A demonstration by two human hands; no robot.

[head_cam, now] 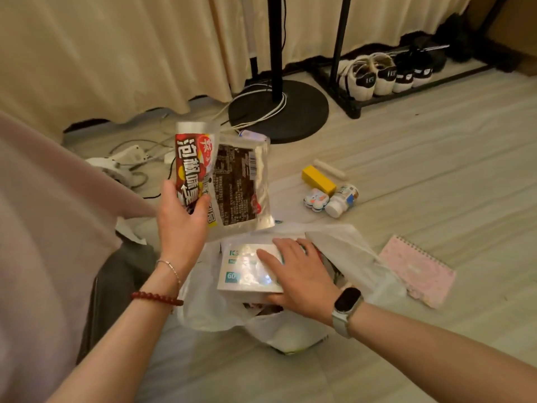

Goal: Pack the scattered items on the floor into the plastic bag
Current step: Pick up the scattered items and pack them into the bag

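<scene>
**A:** Head view, the only one I had. Left hand [181, 216] was curled round two snack packets [223, 181], held up in the air, long axis running roughly 12 to 6, lower edges pointing down. Plastic bag [261, 324] sat on the floor at about 5 o'clock from that hand, mouth open upward.

**B:** Right hand?

**A:** Right hand [296, 274] lay flat, fingers straight, pressing a white box [247, 271] into the bag's mouth. Gripping nothing that I could see. It was the nearer hand to the bag; it was on it.

**B:** So the packets go where?

**A:** My read: down and toward 5 o'clock, beside the box. The box covered most of the opening, so the gap looked tight.

**B:** What's left out?

**A:** Yellow box [318, 177], white bottle [341, 200] and small printed case [315, 200] clustered at 2 o'clock from the bag, pink notebook [418, 270] at 3. All nearer the right hand.
</scene>
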